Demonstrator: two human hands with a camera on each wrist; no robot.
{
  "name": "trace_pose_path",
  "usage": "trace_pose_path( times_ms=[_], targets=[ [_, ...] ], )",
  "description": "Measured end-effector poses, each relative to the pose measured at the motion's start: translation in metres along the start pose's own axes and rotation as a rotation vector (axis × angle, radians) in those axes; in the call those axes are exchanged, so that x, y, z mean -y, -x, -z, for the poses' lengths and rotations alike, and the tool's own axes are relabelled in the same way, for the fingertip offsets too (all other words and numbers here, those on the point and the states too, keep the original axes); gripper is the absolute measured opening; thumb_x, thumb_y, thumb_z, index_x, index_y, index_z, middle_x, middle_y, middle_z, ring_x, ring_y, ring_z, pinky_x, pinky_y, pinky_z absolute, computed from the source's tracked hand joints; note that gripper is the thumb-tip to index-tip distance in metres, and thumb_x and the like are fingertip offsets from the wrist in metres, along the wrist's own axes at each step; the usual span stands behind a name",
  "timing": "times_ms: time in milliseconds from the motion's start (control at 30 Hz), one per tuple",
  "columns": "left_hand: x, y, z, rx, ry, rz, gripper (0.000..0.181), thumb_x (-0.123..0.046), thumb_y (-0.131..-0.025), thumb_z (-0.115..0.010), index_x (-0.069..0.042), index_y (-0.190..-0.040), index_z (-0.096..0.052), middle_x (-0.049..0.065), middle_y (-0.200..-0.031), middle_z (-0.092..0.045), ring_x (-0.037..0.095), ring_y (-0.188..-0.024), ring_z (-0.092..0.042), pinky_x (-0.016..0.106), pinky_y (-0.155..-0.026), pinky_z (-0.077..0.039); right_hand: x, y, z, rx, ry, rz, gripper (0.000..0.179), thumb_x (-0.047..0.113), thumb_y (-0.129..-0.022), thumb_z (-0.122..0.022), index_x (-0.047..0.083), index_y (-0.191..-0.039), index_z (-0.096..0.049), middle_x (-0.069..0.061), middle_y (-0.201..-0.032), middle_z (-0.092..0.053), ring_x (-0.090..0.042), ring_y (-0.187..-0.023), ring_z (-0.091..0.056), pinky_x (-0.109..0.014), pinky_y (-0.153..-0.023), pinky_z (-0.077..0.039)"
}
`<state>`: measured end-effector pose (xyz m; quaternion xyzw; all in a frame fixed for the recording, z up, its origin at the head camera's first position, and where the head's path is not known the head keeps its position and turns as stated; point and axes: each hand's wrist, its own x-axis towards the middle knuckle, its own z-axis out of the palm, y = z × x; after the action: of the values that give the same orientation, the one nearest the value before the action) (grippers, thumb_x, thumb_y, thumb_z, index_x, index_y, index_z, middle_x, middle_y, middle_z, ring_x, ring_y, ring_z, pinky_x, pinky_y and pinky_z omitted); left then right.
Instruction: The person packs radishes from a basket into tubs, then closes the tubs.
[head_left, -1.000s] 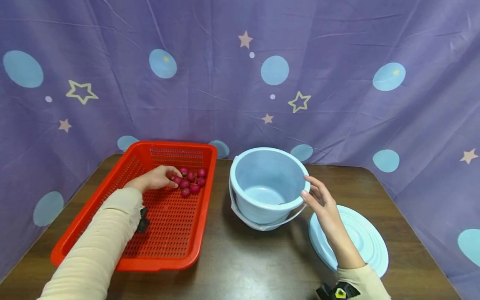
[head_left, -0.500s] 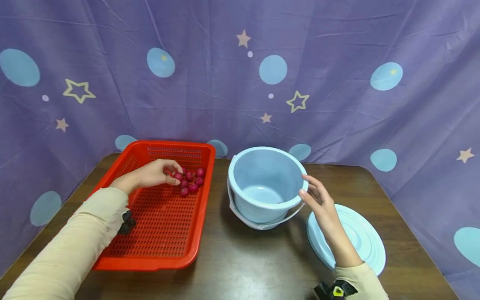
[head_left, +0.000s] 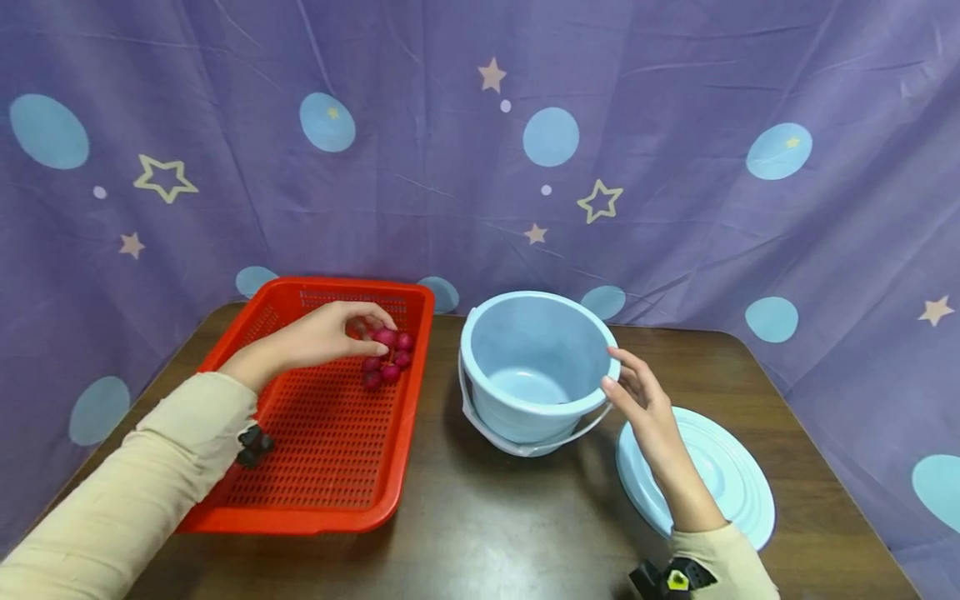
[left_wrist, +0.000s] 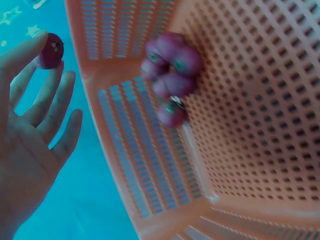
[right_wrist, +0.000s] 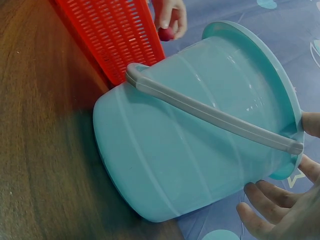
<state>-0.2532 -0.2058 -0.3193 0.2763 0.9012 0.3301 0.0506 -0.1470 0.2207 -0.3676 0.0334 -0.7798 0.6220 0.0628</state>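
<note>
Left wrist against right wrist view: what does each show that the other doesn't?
Left wrist only: the clump of red fruits inside the basket. Right wrist only: the blue bucket with its handle, the right hand touching the bucket, and the wooden table. Both: the basket, the left hand pinching one round fruit, and the patterned curtain.

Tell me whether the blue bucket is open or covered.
Open: the head view shows inside the bucket, and the blue lid lies on the table, apart from it.
</note>
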Motion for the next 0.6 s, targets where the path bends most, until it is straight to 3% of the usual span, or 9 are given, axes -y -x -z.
trace_pose_path(
  times_ms=[133, 400, 600],
  targets=[
    [-0.014, -0.005, -0.002, -0.028, 0.01, -0.031, 0.026, -0.017, -0.088, -0.077, -0.013, -0.112, -0.069, 0.001, -0.101, -0.069, 0.018, -0.094, -0.063, 0.044, -0.089, -0.047, -0.001, 0.0, 0.0, 0.001, 0.001, 0.0, 0.048, 0.021, -0.101, -0.057, 0.016, -0.147, -0.044, -0.018, -0.135, -0.054, -0.011, -0.117, -0.053, -0.019, -0.093, -0.042],
    [-0.046, -0.015, -0.01, -0.127, -0.153, 0.025, 0.027, -0.043, -0.087, -0.075, -0.031, -0.11, -0.069, -0.012, -0.1, -0.068, 0.011, -0.082, -0.059, 0.037, -0.078, -0.045, -0.001, -0.001, 0.001, 0.002, 0.012, -0.001, 0.048, 0.022, -0.101, -0.057, 0.017, -0.147, -0.044, -0.018, -0.136, -0.054, -0.014, -0.12, -0.052, -0.019, -0.093, -0.042],
    [-0.065, -0.025, -0.015, -0.191, -0.181, 0.007, 0.028, -0.055, -0.084, -0.073, -0.036, -0.105, -0.068, -0.014, -0.094, -0.066, 0.01, -0.078, -0.058, 0.036, -0.075, -0.044, -0.001, -0.001, 0.001, 0.0, 0.012, -0.006, 0.048, 0.022, -0.101, -0.057, 0.017, -0.147, -0.044, -0.018, -0.137, -0.053, -0.019, -0.123, -0.05, -0.019, -0.094, -0.041]
  ],
)
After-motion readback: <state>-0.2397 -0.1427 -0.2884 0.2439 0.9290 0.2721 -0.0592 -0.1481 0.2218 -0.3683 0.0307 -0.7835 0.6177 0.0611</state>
